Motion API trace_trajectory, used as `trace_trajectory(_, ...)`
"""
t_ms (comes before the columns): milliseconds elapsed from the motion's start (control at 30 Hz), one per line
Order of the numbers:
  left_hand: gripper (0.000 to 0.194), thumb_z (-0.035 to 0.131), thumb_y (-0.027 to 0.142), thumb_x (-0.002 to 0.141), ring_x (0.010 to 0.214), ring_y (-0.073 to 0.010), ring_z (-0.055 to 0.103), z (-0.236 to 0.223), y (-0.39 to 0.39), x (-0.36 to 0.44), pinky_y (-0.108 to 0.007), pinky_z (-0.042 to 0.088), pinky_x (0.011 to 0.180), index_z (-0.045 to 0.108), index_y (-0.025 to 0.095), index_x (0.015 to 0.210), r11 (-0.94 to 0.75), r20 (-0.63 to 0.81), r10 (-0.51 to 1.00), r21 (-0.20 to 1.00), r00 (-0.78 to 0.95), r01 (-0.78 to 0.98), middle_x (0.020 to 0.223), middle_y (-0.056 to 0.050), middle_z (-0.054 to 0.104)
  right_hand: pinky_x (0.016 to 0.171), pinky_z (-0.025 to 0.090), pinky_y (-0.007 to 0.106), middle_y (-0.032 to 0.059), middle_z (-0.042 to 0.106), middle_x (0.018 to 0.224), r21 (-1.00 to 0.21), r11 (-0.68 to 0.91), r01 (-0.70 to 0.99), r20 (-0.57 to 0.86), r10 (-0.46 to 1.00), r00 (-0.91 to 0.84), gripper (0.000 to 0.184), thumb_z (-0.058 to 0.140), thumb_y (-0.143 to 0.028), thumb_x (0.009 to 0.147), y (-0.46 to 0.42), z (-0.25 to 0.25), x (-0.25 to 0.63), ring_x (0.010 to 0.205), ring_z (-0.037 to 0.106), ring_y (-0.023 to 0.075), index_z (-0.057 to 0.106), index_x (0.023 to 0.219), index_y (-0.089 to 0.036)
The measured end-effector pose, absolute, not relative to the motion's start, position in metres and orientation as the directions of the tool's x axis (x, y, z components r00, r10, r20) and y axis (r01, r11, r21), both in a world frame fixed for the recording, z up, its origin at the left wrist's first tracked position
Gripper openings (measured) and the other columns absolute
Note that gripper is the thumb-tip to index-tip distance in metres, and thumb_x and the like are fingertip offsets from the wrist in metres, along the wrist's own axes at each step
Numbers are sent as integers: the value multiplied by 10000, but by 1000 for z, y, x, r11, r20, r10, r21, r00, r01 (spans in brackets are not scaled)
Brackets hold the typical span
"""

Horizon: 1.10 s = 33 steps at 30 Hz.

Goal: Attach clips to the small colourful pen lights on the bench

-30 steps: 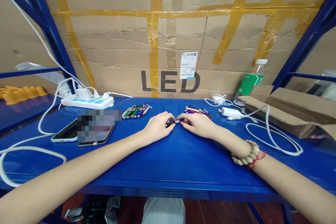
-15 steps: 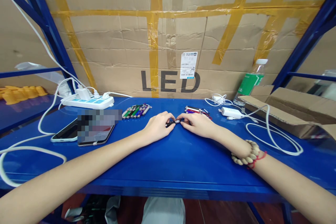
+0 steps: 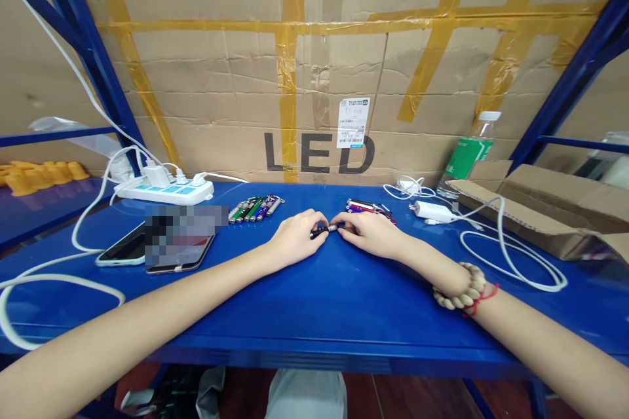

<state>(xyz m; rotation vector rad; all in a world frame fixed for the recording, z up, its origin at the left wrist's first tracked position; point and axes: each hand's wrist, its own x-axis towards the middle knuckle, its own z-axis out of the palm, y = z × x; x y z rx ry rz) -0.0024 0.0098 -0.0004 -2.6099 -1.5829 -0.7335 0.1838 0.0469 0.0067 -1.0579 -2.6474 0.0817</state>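
Note:
Between my two hands lies a small black pen-like flashlight [image 3: 332, 228] with a silvery band at its middle. Its left end is pinched by my left hand [image 3: 299, 233], thumb against fingertips. My right hand [image 3: 369, 232] closes on the other end, and its fingers hide part of that end. Just behind my right hand, a few similar metal flashlights [image 3: 362, 205] in black, red and purple lie together, partly covered by it. Left of my left hand is a row of several small flashlights [image 3: 254, 208] in green, purple, blue and silver, with clips on their far ends.
Two phones [image 3: 122, 243] lie at the left, before a white power strip [image 3: 171, 192]. A charger [image 3: 434, 211] with looped white cable is at the right, near an open cardboard box [image 3: 521, 222] and a green-labelled bottle [image 3: 466, 156]. Taped cardboard [image 3: 221, 91] backs the blue table [image 3: 339, 308].

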Motion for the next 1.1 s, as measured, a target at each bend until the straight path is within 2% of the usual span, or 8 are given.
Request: trace_trajectory(1100, 186, 463, 264, 802, 744, -162, 568, 1, 9, -2, -272, 459, 654, 571, 208, 943, -489, 379, 842, 237, 383, 840, 851, -13, 585, 556, 335, 215, -12, 626, 715, -153, 732, 663, 249, 678, -692, 249, 426, -249, 833, 47, 7, 184, 657, 558, 132, 563, 1040, -244)
